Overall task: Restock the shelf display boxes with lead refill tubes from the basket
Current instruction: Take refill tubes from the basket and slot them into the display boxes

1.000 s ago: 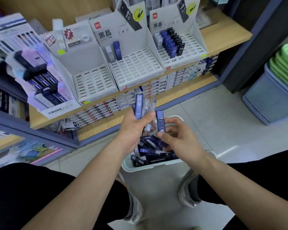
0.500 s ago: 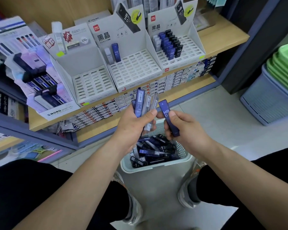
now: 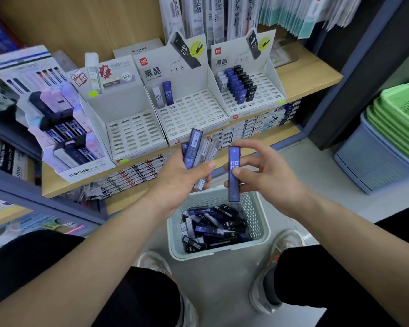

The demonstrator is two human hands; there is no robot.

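My right hand (image 3: 267, 173) has lifted one blue tube (image 3: 234, 182) clear of the basket (image 3: 219, 252), pinching it upright beside the bundle (image 3: 194, 149) gripped in my left hand (image 3: 182, 182); likely bound for the shelf boxes (image 3: 191, 112).

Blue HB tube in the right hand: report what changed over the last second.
The right hand lifted the blue HB tube up from the basket, turning its label to the camera. The left hand kept gripping its bundle of tubes; basket and display boxes stayed put.
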